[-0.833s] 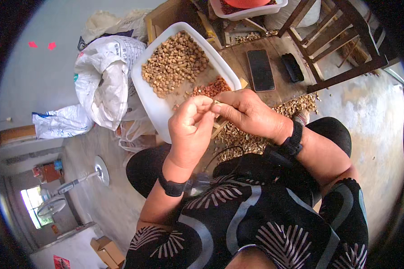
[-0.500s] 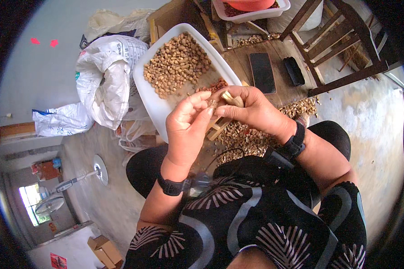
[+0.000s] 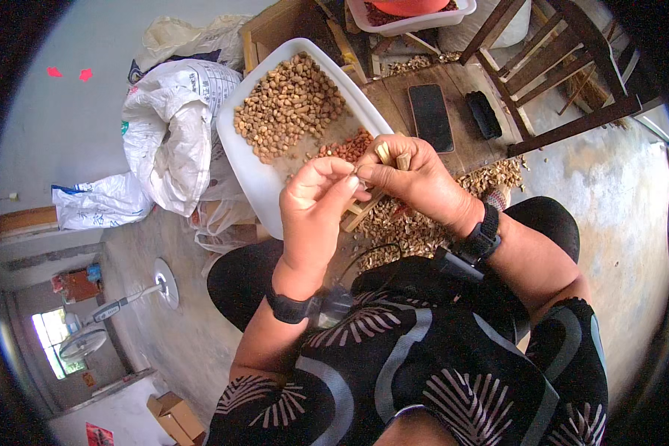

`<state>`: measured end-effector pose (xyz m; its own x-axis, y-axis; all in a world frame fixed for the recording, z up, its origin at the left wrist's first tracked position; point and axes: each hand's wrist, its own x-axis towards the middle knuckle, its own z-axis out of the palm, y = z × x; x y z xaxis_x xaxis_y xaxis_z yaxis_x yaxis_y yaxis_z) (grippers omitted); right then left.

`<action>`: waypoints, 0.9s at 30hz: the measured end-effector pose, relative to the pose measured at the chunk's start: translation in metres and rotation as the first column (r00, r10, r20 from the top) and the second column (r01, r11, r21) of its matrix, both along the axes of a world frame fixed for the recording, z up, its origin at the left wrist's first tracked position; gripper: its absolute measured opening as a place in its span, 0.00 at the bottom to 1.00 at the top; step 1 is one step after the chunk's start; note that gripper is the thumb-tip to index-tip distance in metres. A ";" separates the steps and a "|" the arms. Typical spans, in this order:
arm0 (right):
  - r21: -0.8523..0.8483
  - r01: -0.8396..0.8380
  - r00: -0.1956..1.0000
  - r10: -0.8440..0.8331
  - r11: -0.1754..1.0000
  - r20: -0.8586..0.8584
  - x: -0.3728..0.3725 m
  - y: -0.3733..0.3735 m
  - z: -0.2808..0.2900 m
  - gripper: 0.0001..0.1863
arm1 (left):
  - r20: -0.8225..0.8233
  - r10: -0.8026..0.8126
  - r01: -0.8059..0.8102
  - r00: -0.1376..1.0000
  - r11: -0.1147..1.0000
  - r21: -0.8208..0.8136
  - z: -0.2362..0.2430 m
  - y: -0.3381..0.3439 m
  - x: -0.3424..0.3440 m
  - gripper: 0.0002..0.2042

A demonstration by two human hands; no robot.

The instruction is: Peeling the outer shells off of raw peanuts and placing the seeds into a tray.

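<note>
Right hand (image 3: 412,178) grips a wooden cracking tool (image 3: 383,175) above the near corner of the white tray (image 3: 256,175). Left hand (image 3: 316,204) pinches a small kernel against the tool's tip, fingertips closed; the kernel itself is hidden. Shell fragments (image 3: 409,223) lie directly beneath both hands.

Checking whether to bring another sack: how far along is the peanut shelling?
Done: a small pile of red kernels in the white tray. In hand: the left hand and right hand work a wooden tool. Left: the big heap of unshelled nuts.
</note>
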<state>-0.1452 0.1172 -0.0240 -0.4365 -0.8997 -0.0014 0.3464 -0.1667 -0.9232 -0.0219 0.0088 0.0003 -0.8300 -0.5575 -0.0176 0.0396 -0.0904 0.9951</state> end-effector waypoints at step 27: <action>0.273 -0.222 0.354 0.338 0.936 -0.872 -0.030 0.020 -0.006 0.06 | 0.614 -0.168 0.441 0.771 0.837 -0.324 -0.041 -0.069 0.020 0.07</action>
